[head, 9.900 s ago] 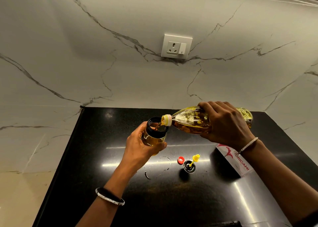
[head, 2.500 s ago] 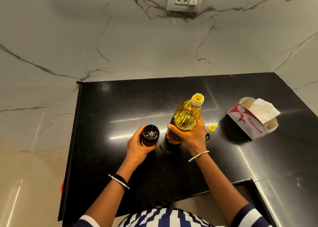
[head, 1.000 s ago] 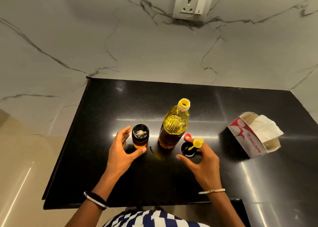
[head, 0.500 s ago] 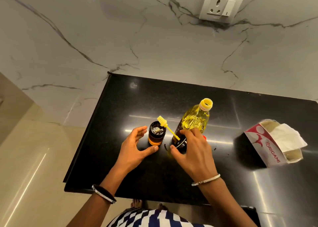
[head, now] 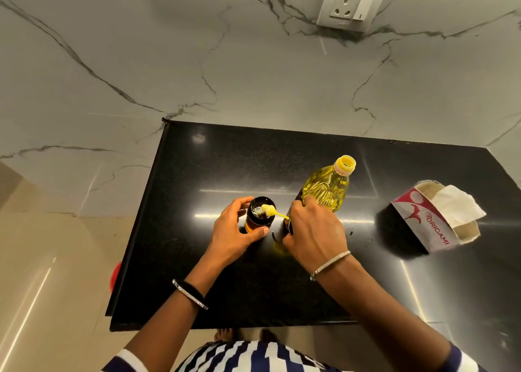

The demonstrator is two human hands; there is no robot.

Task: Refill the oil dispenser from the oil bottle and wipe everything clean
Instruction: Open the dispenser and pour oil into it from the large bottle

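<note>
The small oil dispenser jar (head: 258, 215), dark-rimmed with amber oil inside, stands open on the black counter (head: 282, 287). My left hand (head: 234, 230) curls round its side. My right hand (head: 313, 233) grips the dispenser's black lid, mostly hidden under the fingers. The lid's yellow brush (head: 269, 210) points left, its tip over the jar mouth. Just behind my right hand stands the uncapped oil bottle (head: 327, 187), full of yellow oil.
A tissue box (head: 428, 228) with a white tissue sticking out lies at the right of the counter. The marble wall behind carries a socket (head: 352, 5). The counter's left edge drops to a beige floor. A small oil smear (head: 277, 246) shines near my right hand.
My right hand has carried the lid with its brush left from the counter toward the jar, so the brush tip is now over the jar mouth. My left hand has closed round the jar.
</note>
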